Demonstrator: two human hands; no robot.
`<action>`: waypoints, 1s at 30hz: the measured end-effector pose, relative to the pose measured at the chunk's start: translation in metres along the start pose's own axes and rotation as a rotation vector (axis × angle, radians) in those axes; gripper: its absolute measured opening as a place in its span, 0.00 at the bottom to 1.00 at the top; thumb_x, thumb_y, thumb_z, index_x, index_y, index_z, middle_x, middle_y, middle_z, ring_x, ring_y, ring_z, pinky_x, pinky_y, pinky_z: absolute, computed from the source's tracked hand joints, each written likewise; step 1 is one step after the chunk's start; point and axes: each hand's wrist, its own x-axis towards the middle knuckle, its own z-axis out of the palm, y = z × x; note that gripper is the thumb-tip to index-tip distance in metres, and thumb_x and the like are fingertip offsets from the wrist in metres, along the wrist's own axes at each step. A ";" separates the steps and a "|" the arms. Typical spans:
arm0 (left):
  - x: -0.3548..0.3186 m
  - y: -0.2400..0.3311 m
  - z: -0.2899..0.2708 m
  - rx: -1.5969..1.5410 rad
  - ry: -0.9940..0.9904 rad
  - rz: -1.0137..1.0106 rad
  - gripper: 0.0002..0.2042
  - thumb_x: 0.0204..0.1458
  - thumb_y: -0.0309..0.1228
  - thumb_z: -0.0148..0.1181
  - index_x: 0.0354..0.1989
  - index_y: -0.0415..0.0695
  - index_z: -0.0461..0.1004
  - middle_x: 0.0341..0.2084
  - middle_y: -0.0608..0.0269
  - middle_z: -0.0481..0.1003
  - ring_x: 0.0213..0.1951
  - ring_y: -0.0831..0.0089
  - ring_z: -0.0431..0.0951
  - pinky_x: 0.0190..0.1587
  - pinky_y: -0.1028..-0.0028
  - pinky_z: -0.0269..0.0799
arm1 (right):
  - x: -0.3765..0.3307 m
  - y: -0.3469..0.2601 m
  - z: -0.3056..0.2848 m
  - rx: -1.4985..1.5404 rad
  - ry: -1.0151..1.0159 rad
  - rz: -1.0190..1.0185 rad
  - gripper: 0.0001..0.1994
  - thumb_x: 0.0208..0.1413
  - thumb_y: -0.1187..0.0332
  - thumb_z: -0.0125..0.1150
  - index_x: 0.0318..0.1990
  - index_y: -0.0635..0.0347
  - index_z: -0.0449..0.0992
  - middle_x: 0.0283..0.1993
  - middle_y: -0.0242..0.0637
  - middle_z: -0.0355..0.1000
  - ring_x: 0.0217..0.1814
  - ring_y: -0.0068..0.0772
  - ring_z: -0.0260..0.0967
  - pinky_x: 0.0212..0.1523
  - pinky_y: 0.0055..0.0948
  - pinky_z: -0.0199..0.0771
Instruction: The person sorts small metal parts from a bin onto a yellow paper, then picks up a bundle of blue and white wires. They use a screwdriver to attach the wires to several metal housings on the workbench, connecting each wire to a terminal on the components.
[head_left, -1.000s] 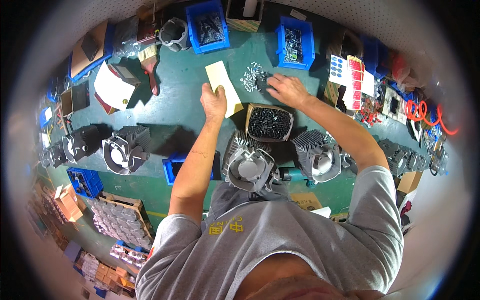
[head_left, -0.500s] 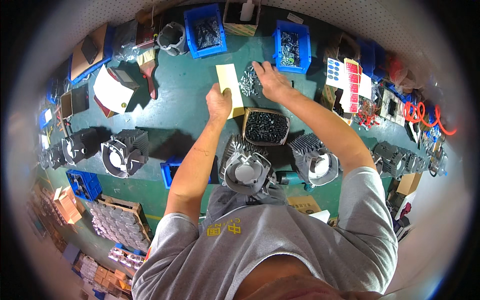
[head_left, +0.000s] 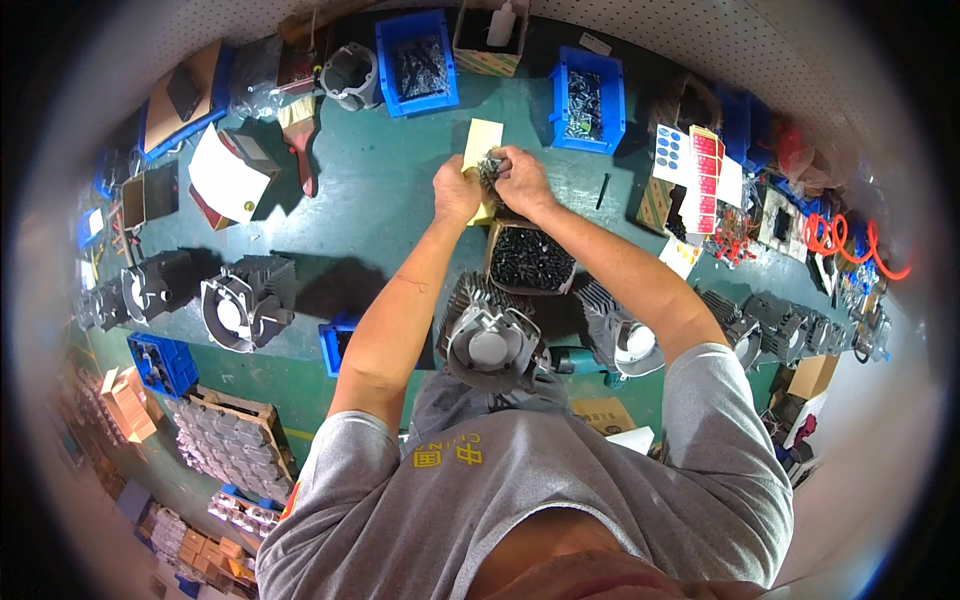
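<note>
My left hand (head_left: 457,190) grips a pale yellow card (head_left: 484,138), its fingers closed on the card's left side. Against the card's face, small silver screws (head_left: 489,168) are bunched together. They look like screws, but at this size the exact kind is hard to make out. My right hand (head_left: 523,184) is curled round the bunch, its fingertips close to the left hand. Just nearer to me stands an open cardboard box (head_left: 574,270) full of short black screws.
Blue bins of screws (head_left: 452,96), (head_left: 614,100) stand at the back. A thin dark rod (head_left: 603,191) lies right of my hand. Finned grey motor housings (head_left: 492,345) line the front edge. A brush (head_left: 303,165) and label sheets (head_left: 706,180) lie farther out.
My right hand has drawn in leftward and closed round the silver screws that lay spread on the table. My left hand has shifted right with the card, which now meets the screws.
</note>
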 end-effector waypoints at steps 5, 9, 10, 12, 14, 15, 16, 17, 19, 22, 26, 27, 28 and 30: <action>0.002 -0.012 -0.006 -0.492 -0.125 -0.163 0.09 0.61 0.23 0.57 0.48 0.35 0.76 0.37 0.58 0.80 0.37 0.71 0.78 0.41 0.68 0.75 | 0.002 -0.009 0.000 0.038 0.012 -0.024 0.18 0.50 0.79 0.59 0.51 0.60 0.80 0.38 0.42 0.79 0.40 0.38 0.78 0.45 0.34 0.79; 0.009 -0.010 -0.015 -0.713 -0.202 -0.257 0.10 0.64 0.21 0.54 0.51 0.36 0.75 0.39 0.59 0.80 0.37 0.71 0.80 0.40 0.68 0.78 | 0.010 -0.021 -0.008 0.102 -0.088 0.044 0.21 0.51 0.79 0.61 0.55 0.63 0.78 0.38 0.38 0.79 0.35 0.28 0.78 0.38 0.29 0.80; 0.012 -0.009 -0.016 -0.770 -0.217 -0.287 0.10 0.64 0.22 0.53 0.51 0.36 0.75 0.39 0.58 0.80 0.37 0.71 0.80 0.40 0.68 0.78 | 0.012 -0.027 -0.012 0.147 -0.116 0.083 0.22 0.51 0.79 0.61 0.56 0.64 0.78 0.38 0.38 0.80 0.35 0.28 0.78 0.37 0.28 0.80; 0.013 -0.001 -0.021 -0.799 -0.244 -0.278 0.11 0.65 0.21 0.51 0.53 0.35 0.74 0.41 0.56 0.80 0.38 0.69 0.82 0.39 0.67 0.81 | 0.015 -0.031 -0.018 0.101 -0.100 0.004 0.21 0.51 0.81 0.60 0.55 0.65 0.79 0.38 0.38 0.79 0.34 0.27 0.78 0.34 0.27 0.81; 0.017 0.017 -0.025 -0.843 -0.264 -0.290 0.13 0.65 0.20 0.50 0.55 0.34 0.72 0.42 0.55 0.80 0.39 0.67 0.83 0.40 0.66 0.83 | 0.022 -0.033 -0.030 0.120 -0.085 0.036 0.20 0.48 0.76 0.67 0.52 0.58 0.83 0.39 0.38 0.81 0.40 0.34 0.80 0.44 0.32 0.81; 0.015 0.035 -0.033 -0.835 -0.289 -0.290 0.13 0.65 0.20 0.50 0.56 0.33 0.71 0.43 0.54 0.80 0.40 0.66 0.83 0.41 0.66 0.84 | 0.025 -0.038 -0.039 0.134 -0.090 0.043 0.20 0.48 0.76 0.66 0.52 0.59 0.82 0.39 0.39 0.81 0.39 0.34 0.81 0.42 0.32 0.82; 0.018 0.046 -0.033 -0.837 -0.290 -0.258 0.13 0.65 0.20 0.49 0.56 0.33 0.71 0.43 0.54 0.80 0.40 0.66 0.83 0.41 0.66 0.84 | 0.025 -0.046 -0.053 0.148 -0.096 0.052 0.20 0.48 0.77 0.65 0.52 0.59 0.82 0.39 0.39 0.81 0.38 0.33 0.81 0.41 0.32 0.82; 0.022 0.057 -0.031 -0.838 -0.292 -0.228 0.13 0.65 0.20 0.49 0.56 0.33 0.71 0.43 0.54 0.80 0.40 0.66 0.83 0.41 0.66 0.83 | 0.026 -0.055 -0.068 0.163 -0.103 0.061 0.20 0.48 0.78 0.65 0.52 0.60 0.82 0.39 0.39 0.81 0.37 0.33 0.81 0.40 0.32 0.82; 0.029 0.082 -0.024 -0.824 -0.254 -0.152 0.13 0.64 0.19 0.49 0.55 0.33 0.72 0.43 0.54 0.80 0.40 0.67 0.82 0.42 0.66 0.83 | 0.022 -0.079 -0.104 0.258 -0.081 0.075 0.20 0.51 0.80 0.61 0.54 0.65 0.81 0.38 0.41 0.81 0.32 0.31 0.80 0.36 0.30 0.82; 0.049 0.133 -0.001 -0.717 -0.240 -0.011 0.11 0.63 0.20 0.51 0.50 0.32 0.76 0.41 0.54 0.81 0.39 0.68 0.82 0.41 0.67 0.79 | 0.045 -0.058 -0.149 0.308 0.044 0.044 0.20 0.53 0.79 0.58 0.55 0.65 0.80 0.40 0.44 0.82 0.33 0.32 0.81 0.35 0.29 0.82; 0.069 0.170 0.034 -0.274 -0.080 0.182 0.08 0.56 0.25 0.57 0.39 0.35 0.78 0.38 0.37 0.80 0.44 0.43 0.81 0.45 0.57 0.75 | 0.065 -0.010 -0.199 -0.059 0.235 -0.097 0.22 0.52 0.79 0.58 0.56 0.60 0.80 0.49 0.50 0.81 0.52 0.41 0.81 0.51 0.35 0.80; 0.068 0.169 0.035 -0.306 -0.084 0.188 0.08 0.55 0.25 0.57 0.39 0.35 0.78 0.37 0.38 0.80 0.43 0.43 0.81 0.45 0.57 0.75 | 0.060 -0.010 -0.201 -0.117 0.290 -0.120 0.21 0.52 0.78 0.58 0.56 0.60 0.80 0.49 0.50 0.81 0.52 0.42 0.81 0.51 0.35 0.81; 0.065 0.164 0.032 -0.337 -0.079 0.184 0.08 0.55 0.26 0.57 0.39 0.35 0.78 0.37 0.38 0.79 0.42 0.43 0.81 0.45 0.58 0.75 | 0.051 -0.014 -0.199 -0.172 0.333 -0.146 0.20 0.52 0.77 0.59 0.55 0.60 0.81 0.49 0.50 0.81 0.52 0.43 0.81 0.51 0.35 0.81; 0.062 0.140 0.014 -0.210 -0.057 0.217 0.08 0.56 0.25 0.56 0.40 0.36 0.78 0.36 0.40 0.80 0.40 0.44 0.81 0.44 0.59 0.75 | 0.034 -0.020 -0.190 -0.193 0.333 -0.213 0.18 0.53 0.76 0.61 0.53 0.60 0.81 0.48 0.50 0.81 0.51 0.44 0.81 0.50 0.35 0.81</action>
